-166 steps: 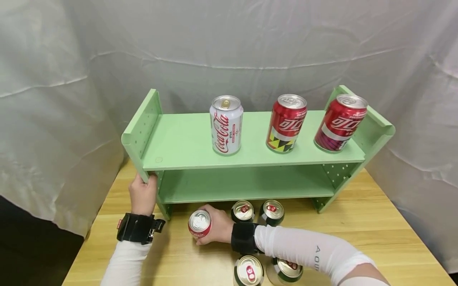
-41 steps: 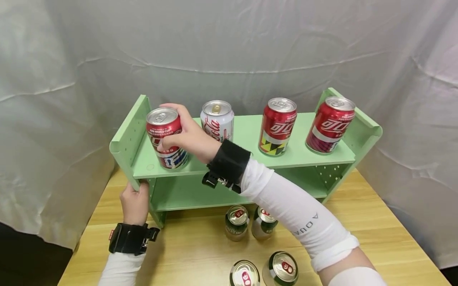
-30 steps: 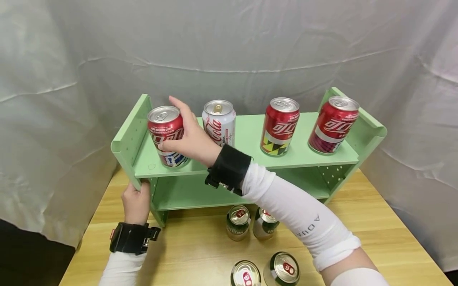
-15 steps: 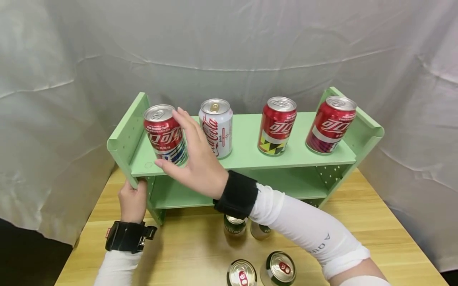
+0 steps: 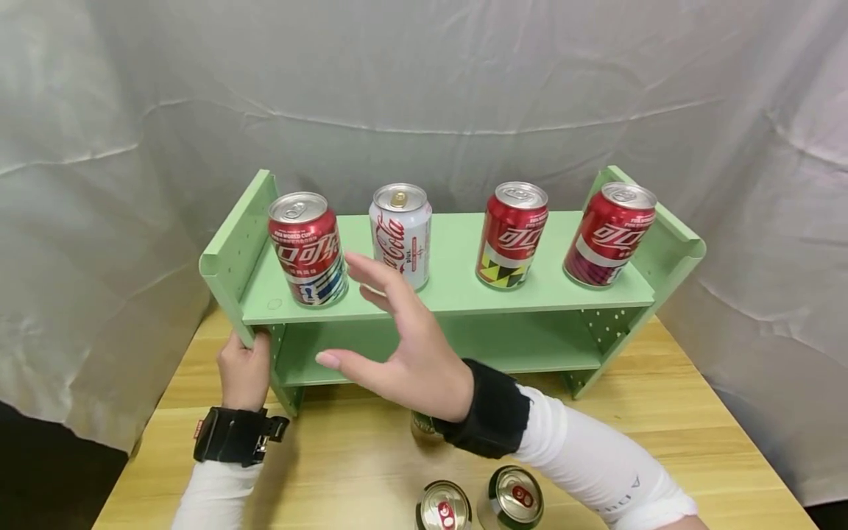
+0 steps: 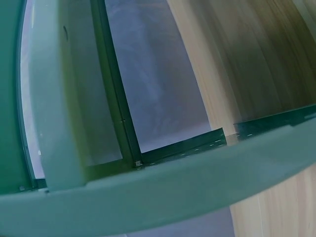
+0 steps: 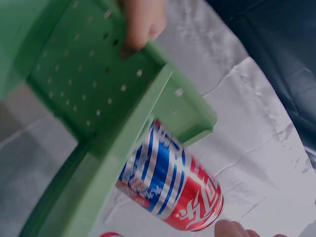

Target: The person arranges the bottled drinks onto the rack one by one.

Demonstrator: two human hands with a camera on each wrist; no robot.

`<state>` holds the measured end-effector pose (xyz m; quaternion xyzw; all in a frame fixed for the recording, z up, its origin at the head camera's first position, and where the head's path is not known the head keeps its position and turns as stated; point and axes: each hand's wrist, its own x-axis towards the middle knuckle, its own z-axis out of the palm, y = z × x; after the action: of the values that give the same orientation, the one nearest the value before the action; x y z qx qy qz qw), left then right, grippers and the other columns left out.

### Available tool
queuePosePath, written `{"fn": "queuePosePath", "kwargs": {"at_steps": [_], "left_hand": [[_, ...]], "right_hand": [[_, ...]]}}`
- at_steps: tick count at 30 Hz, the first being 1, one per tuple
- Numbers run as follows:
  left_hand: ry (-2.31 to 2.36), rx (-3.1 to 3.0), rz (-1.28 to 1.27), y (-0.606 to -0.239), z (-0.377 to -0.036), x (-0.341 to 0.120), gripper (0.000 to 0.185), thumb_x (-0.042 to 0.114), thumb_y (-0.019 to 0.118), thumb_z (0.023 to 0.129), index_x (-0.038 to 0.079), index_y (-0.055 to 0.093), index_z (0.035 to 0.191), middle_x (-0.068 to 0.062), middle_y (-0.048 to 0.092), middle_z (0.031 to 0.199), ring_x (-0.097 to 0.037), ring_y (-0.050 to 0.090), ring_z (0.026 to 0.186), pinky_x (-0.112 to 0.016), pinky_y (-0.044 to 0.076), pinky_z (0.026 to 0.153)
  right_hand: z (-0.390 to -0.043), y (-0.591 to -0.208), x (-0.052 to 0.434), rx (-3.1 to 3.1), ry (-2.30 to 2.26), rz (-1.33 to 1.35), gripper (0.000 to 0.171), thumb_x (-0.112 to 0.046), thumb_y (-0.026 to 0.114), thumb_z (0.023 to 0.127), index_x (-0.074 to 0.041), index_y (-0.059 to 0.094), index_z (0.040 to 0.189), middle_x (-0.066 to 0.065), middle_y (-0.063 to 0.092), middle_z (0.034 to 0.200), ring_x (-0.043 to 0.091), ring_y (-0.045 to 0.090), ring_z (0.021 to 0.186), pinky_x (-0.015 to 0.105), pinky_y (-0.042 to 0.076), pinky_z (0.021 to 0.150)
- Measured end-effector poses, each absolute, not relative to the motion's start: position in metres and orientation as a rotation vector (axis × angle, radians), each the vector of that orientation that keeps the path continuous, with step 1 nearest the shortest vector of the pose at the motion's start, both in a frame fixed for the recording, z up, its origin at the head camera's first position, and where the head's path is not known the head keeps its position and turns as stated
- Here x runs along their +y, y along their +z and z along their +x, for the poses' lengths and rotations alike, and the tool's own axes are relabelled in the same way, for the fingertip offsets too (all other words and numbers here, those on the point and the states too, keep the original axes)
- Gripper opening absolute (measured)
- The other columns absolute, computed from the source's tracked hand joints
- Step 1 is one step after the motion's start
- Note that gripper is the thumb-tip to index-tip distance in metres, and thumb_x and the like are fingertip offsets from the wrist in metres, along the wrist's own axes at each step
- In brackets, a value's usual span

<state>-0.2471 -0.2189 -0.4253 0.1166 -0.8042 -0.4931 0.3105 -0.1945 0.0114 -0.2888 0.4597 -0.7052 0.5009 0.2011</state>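
A green two-tier shelf stands on the wooden table. My left hand grips the edge of its left side panel, just under the upper board; the fingers behind the panel are hidden. On the upper board's left end stands a red cola can, upright, its blue-striped base visible in the right wrist view too. My right hand is in front of the shelf, thumb and fingers spread, holding nothing and apart from that can. Right of the can stands a white Coca-Cola can, partly behind my right fingers.
Two more red cans, one with a yellow pattern and one with a purple base, stand farther right on the upper board. Green-and-gold cans stand at the table's front; another can is mostly hidden by my right hand. Grey cloth hangs behind.
The red can went from the table to the upper board's left end in my right hand. That hand let go and drew back right and down. My left hand keeps its grip.
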Motion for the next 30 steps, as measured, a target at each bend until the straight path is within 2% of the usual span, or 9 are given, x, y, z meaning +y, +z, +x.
{"fn": "queuePosePath", "kwargs": {"at_steps": [5,9,16,23,30], "left_hand": [[-1.306,-2.127,0.291,-0.425,-0.249,-0.219,0.018,0.011,0.047,0.089,0.006,0.043,0.072,-0.003,0.037,0.059,-0.013,0.037,0.056,-0.024,0.031,0.052],[-1.286,-2.126,0.284,-0.426,-0.248,-0.219,0.016,0.010,0.047,0.089,0.005,0.046,0.074,-0.004,0.036,0.059,-0.013,0.037,0.054,-0.024,0.030,0.051],[-1.260,-2.125,0.282,-0.425,-0.248,-0.222,0.019,0.011,0.047,0.089,0.006,0.044,0.071,-0.002,0.038,0.057,-0.012,0.038,0.053,-0.023,0.031,0.049],[-1.258,-2.117,0.316,-0.422,-0.246,-0.224,0.023,0.011,0.047,0.089,0.009,0.039,0.067,0.001,0.036,0.054,-0.009,0.037,0.051,-0.022,0.030,0.048],[-1.277,-2.129,0.325,-0.422,-0.246,-0.218,0.023,0.012,0.046,0.089,0.009,0.039,0.068,0.002,0.035,0.053,-0.009,0.036,0.052,-0.023,0.029,0.049]], "right_hand": [[-0.188,-0.297,0.022,-1.977,1.416,1.318,0.084,-0.002,0.080,0.069,0.006,0.032,0.138,0.021,0.040,0.142,0.029,0.044,0.128,0.040,0.038,0.103],[-0.186,-0.305,0.034,-1.963,1.422,1.333,0.079,-0.005,0.078,0.072,0.006,0.034,0.137,0.021,0.042,0.140,0.031,0.045,0.127,0.040,0.037,0.104],[-0.181,-0.319,0.071,-1.969,1.428,1.280,0.067,-0.030,0.068,0.086,0.006,0.039,0.135,0.022,0.046,0.136,0.026,0.045,0.128,0.038,0.034,0.106],[-0.181,-0.321,0.095,-2.042,1.448,1.243,0.066,-0.014,0.073,0.081,0.006,0.039,0.135,0.021,0.047,0.136,0.023,0.046,0.128,0.035,0.035,0.105],[-0.175,-0.328,0.114,-2.102,1.447,1.232,0.066,-0.016,0.071,0.084,0.006,0.038,0.136,0.021,0.045,0.137,0.021,0.043,0.130,0.035,0.033,0.107]]}}
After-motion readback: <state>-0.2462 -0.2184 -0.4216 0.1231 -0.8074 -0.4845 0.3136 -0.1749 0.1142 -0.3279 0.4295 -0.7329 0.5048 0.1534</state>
